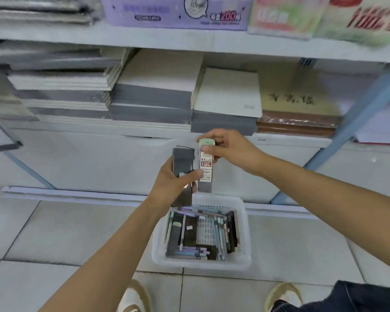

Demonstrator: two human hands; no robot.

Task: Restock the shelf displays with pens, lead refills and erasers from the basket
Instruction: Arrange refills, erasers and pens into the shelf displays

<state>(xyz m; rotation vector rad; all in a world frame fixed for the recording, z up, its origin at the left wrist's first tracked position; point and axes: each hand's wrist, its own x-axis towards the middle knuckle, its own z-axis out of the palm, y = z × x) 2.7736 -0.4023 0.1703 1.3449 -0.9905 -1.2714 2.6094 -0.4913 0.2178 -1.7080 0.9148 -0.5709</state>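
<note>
The basket sits on the tiled floor just in front of the person's shoes, and it holds a good deal of stock: pastel pens lying along both sides and the near end, with dark flat packs among them. By that measure the restocking looks well short of finished — most of the load remains to be shelved.

Two items are out and raised above the basket. The left hand grips a dark pack, possibly more than one, thumb laid across its front. The right hand pinches a lead refill case near its pale green cap, the case hanging upright with its label marked 0.7 facing the camera (the smaller print is too blurred to read). The two items are just beside each other, nearly touching.

No pen or refill display shows here; the shelf ahead carries only stacked notebooks, so the target likely lies outside this view.

Room to move looks generous in front of the shelf's edge, level with the hands. The slanted blue strut to the right is the nearest thing to snag an elbow, and the basket underfoot is a trip risk when stepping away.
</note>
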